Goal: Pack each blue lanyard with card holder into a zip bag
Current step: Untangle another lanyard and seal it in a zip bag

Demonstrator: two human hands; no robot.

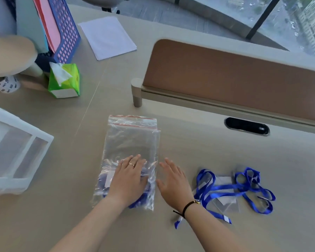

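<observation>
We see the left hand flat and spread wide, pressing the bag holding a lanyard at the table's middle. The right hand, open and empty, rests beside it. Loose lanyards lie at 3 o'clock.

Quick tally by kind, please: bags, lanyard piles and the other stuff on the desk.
Zip bag: 1, blue lanyard at its near end
Loose lanyard pile: 1, lanyards too tangled to count
Tissue pack: 1
Paper sheet stack: 1
Blue file rack: 1
White tray: 1
Total: 6
</observation>
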